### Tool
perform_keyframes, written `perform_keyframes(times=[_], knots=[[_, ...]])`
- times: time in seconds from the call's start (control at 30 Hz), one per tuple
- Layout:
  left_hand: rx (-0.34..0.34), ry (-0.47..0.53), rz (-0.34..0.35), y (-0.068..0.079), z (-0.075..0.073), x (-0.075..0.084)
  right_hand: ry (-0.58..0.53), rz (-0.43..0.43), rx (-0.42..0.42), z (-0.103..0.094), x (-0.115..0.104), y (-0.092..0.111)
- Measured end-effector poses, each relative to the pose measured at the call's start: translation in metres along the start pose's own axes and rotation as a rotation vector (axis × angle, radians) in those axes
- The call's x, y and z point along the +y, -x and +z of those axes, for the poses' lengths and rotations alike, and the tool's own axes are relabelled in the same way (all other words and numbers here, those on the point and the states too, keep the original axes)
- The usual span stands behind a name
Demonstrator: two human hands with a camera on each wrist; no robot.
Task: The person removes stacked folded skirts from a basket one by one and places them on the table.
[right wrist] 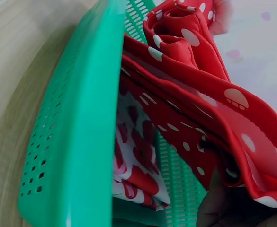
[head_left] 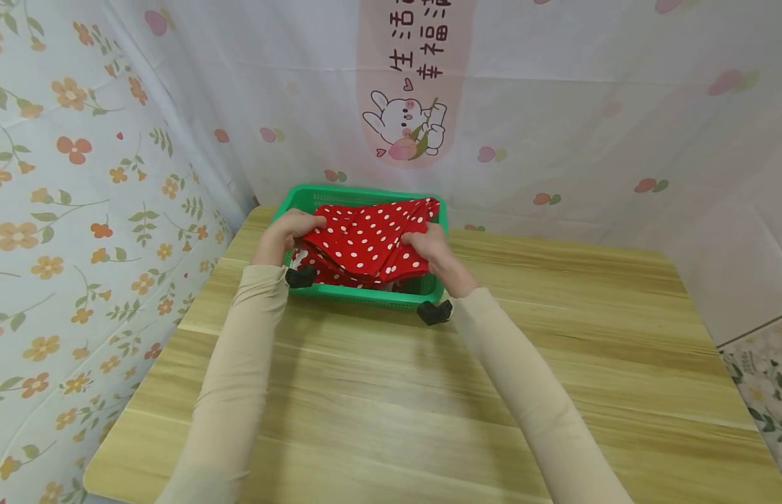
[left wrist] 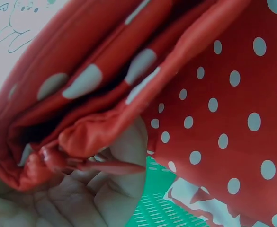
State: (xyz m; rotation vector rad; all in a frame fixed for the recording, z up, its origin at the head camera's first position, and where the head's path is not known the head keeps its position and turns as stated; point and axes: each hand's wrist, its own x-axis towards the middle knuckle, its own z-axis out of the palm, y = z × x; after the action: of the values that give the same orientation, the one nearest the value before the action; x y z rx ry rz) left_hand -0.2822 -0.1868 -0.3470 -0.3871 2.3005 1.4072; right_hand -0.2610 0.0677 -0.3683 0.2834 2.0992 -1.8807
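A folded red cloth with white polka dots (head_left: 372, 234) is held over the green plastic basket (head_left: 359, 297). My left hand (head_left: 296, 227) grips its left end; in the left wrist view the layers fold over the palm, and a thin red strip (left wrist: 114, 167) hangs by the fingers. At the cloth's right end, my right hand (head_left: 430, 245) pinches the layered edge. The right wrist view shows the fingers (right wrist: 211, 205) under that edge, partly hidden by the fabric. Below, inside the basket, lies a white fabric with red print (right wrist: 143, 161).
The basket stands on a wood-grain table (head_left: 365, 392) near its back edge, close to a white printed curtain (head_left: 554, 126). A flower-patterned curtain (head_left: 82, 245) hangs along the left. Black wrist mounts (head_left: 434, 312) sit near the basket's front rim.
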Motion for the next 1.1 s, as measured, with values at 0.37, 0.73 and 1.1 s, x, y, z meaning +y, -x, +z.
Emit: perform_keyframes(times=[0.37,0.73,1.1], knots=[[0.000,-0.018,-0.045,-0.003,0.002,-0.003,0.021,0.001,0.006,0.000,-0.002,-0.001],[0.022,-0.024,-0.036,-0.006,0.004,-0.004,-0.022,-0.001,-0.004,-0.003,0.000,-0.003],[0.049,0.024,0.036,0.007,0.001,0.013,-0.054,-0.053,-0.021,-0.017,-0.021,0.009]])
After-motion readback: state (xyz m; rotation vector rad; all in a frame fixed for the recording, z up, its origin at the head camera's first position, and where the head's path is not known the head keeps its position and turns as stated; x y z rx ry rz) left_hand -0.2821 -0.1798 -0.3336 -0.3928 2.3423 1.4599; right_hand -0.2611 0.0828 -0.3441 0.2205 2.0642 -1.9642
